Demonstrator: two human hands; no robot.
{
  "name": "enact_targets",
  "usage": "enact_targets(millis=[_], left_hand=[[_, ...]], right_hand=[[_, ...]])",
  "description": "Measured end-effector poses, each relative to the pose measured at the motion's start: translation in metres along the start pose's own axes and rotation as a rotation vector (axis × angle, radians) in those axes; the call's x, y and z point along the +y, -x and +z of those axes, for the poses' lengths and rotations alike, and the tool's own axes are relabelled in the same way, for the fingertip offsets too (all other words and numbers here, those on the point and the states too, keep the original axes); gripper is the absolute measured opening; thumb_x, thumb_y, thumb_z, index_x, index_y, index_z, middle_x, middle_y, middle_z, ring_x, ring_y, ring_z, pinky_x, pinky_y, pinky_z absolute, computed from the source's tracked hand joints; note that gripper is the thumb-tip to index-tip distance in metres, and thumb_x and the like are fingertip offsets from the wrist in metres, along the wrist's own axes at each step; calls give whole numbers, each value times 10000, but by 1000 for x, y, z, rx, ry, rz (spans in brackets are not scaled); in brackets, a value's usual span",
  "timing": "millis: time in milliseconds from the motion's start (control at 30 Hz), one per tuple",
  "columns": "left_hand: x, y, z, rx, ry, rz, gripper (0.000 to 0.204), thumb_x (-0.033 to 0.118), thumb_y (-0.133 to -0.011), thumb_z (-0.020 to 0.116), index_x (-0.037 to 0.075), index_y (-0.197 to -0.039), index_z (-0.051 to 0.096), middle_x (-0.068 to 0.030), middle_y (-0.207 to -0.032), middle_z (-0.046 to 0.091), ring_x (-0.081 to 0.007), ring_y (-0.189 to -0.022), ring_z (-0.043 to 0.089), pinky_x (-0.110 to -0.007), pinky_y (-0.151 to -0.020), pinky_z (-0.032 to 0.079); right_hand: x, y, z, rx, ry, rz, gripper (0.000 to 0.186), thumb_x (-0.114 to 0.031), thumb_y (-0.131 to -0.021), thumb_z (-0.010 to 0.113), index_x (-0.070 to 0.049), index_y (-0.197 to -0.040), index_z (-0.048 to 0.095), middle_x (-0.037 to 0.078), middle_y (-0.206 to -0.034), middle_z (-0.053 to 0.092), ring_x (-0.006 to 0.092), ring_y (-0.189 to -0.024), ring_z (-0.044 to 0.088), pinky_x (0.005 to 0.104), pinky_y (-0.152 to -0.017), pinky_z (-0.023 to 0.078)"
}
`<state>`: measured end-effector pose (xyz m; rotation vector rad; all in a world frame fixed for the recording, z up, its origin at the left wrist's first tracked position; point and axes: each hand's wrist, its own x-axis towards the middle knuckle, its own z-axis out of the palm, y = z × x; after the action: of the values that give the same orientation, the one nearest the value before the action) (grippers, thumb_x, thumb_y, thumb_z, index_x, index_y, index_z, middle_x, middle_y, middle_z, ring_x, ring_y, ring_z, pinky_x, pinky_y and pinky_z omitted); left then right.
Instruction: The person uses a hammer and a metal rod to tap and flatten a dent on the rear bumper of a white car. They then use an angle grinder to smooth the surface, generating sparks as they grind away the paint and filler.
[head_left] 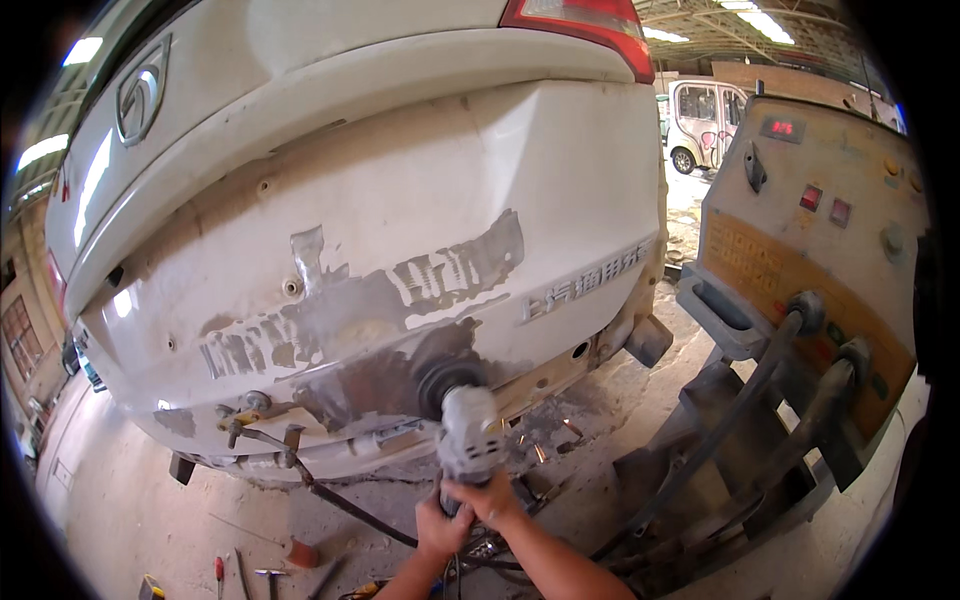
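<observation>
An angle grinder (468, 430) is in both my hands, its dark round disc (446, 378) against the lower rear panel of a white car (410, 150). My left hand (438, 526) is closed round the handle end. Just beside it my right hand (488, 499) wraps the grinder's body from the right. Orange sparks show on the right below the disc. Around the disc the panel is stripped to dark grey metal (365, 390), and ribbed bare patches (450, 270) run across it higher up. My fingertips are partly hidden.
At the right stands a grey-and-orange machine (740, 255) with a red display and thick cables (740, 400). A brass-coloured clamp (238, 418) with a black cable (350, 512) grips the car's lower edge. A screwdriver (219, 568) and a hammer (270, 573) lie on the floor.
</observation>
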<state>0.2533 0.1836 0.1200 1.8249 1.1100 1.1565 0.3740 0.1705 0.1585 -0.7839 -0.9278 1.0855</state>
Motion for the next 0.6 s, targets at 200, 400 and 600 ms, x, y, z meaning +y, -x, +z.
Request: enact_targets(millis=[200,400,600], left_hand=[[7,4,-2,68,40,79,641,444,-701,655,-98,-1020,530,-229,-742,623,-286,-789,659,-374,-681,490],[-7,16,1,47,49,72,605,436,-708,650,-89,-992,551,-231,-766,628,-285,-805,658,-376,-682,488],[27,-4,-11,-72,-132,-33,545,408,-713,643,-87,-928,570,-227,-783,633,-279,-833,654,-382,-689,485]], right_hand=[[4,3,5,-30,11,17,364,-157,-632,760,-14,-941,631,59,-912,642,134,-834,600,290,-757,475],[14,10,-1,-106,132,56,403,-106,-636,746,-15,-1004,610,46,-942,628,158,-842,595,303,-781,468],[9,4,1,48,-109,55,416,-88,-646,727,-18,-1034,597,46,-969,617,149,-885,575,301,-798,457]])
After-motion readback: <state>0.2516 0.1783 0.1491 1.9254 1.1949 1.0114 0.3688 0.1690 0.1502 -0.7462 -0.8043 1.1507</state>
